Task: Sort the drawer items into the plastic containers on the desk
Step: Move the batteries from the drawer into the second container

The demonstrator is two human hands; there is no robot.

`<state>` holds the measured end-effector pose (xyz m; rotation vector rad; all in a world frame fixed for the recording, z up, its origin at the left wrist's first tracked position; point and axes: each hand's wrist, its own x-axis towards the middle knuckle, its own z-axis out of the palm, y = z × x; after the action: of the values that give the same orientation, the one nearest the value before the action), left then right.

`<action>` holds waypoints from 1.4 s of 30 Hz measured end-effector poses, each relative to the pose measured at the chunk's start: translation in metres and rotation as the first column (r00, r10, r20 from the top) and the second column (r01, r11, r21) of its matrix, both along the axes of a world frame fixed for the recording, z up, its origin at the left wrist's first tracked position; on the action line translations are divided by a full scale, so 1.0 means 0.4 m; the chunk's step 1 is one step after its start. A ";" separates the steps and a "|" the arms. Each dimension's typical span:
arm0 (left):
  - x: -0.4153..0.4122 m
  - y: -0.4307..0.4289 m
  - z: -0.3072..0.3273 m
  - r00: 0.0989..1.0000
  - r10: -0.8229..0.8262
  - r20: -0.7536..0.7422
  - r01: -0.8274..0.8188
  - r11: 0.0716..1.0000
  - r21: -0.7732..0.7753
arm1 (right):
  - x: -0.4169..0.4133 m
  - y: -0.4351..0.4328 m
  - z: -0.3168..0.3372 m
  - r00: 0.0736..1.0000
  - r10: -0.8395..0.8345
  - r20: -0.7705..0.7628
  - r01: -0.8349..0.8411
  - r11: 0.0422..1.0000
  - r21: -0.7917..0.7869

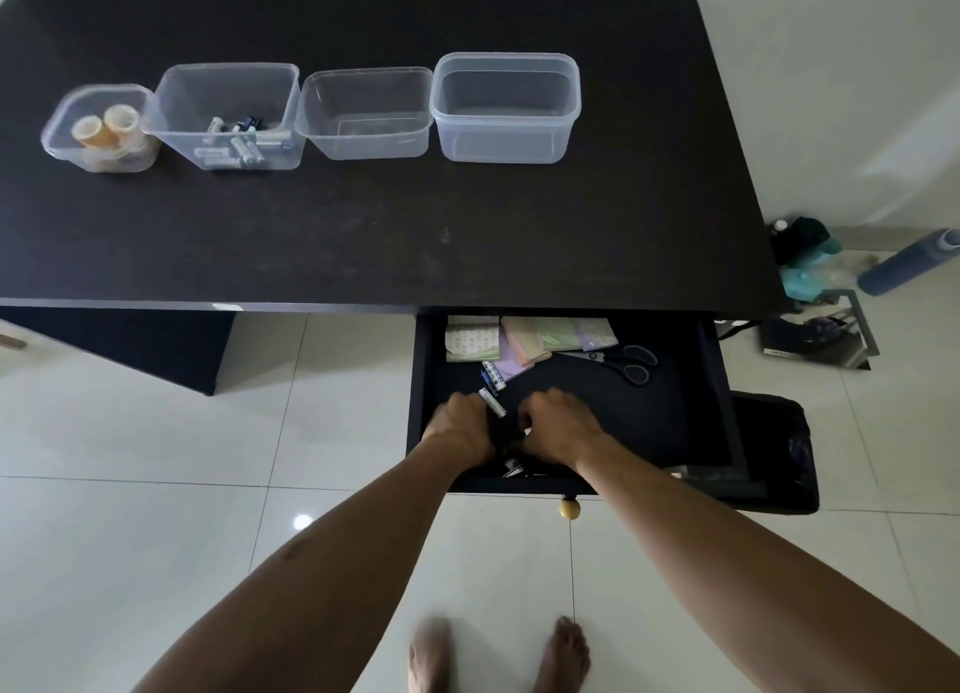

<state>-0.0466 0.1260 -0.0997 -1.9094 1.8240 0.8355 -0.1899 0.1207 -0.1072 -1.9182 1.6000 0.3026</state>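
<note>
— Hands first: where do we have them?

— Both down in the open black drawer [717, 380] under the dark bench [363, 225]. Our left hand [460, 427] is curled closed around a white cylindrical battery [492, 403], whose end sticks up past the knuckles. Our right hand [558, 427] lies just beside it, fingers bent over small dark items near the drawer's front edge; we cannot tell whether it has closed on anything.

— What else do we see in the drawer?

— A blue-and-white battery [492, 373] just beyond the left hand, a stack of pastel paper pads [535, 339] along the back, and a pair of black-handled scissors [626, 362] to the right, well apart from our hands. A round yellow drawer knob [569, 508] sits on the front.

— And on the bench?

— Four clear plastic containers in a row near the far edge. The small leftmost container [57, 139] holds rolls of tape [106, 123]; the second square container [176, 95] holds loose batteries [244, 144]; the third container [322, 121] and the large rightmost container [571, 110] look bare inside.
</note>
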 end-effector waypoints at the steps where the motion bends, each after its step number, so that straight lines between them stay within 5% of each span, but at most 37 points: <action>1: 0.002 -0.001 -0.001 1.000 0.006 0.001 -0.006 1.000 -0.014 | 0.004 0.001 0.001 1.000 0.005 -0.009 -0.005 1.000 -0.005; 11: 0.007 -0.006 -0.006 0.999 0.045 -0.031 -0.046 0.998 -0.031 | 0.008 0.007 0.003 1.000 -0.002 -0.023 0.002 1.000 0.021; 17: 0.004 -0.013 0.002 0.969 -0.235 0.073 0.241 0.967 -0.079 | -0.017 0.003 -0.001 0.997 0.068 0.045 -0.074 0.986 0.150; 22: 0.009 -0.055 0.023 0.856 -0.478 0.196 0.516 0.806 -0.289 | -0.025 -0.007 -0.001 0.989 0.139 0.052 -0.146 0.972 0.185; 25: 0.010 -0.073 0.021 0.767 -0.593 0.245 0.641 0.714 -0.281 | -0.020 -0.009 -0.011 0.981 0.193 0.026 -0.195 0.967 0.166; 31: 0.012 -0.070 -0.006 0.701 -0.667 0.253 0.713 0.644 -0.278 | -0.053 -0.010 -0.021 0.978 0.178 0.112 -0.192 0.973 0.130; 36: 0.024 -0.060 -0.021 0.753 -0.620 0.221 0.658 0.717 -0.231 | -0.095 -0.021 -0.048 0.971 0.030 0.239 -0.053 0.995 0.089; 38: 0.026 -0.055 -0.028 0.777 -0.598 0.197 0.629 0.745 -0.223 | -0.111 -0.023 -0.047 0.903 -0.170 0.394 0.119 0.981 0.151; 42: 0.026 -0.047 -0.020 0.888 -0.456 0.050 0.454 0.857 -0.245 | -0.123 -0.039 -0.019 0.543 -0.623 0.564 0.425 0.782 0.455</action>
<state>-0.0364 0.1073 -0.1078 -1.4910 2.3489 0.4675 -0.2392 0.1052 -0.1149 -1.0305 1.4124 -0.4179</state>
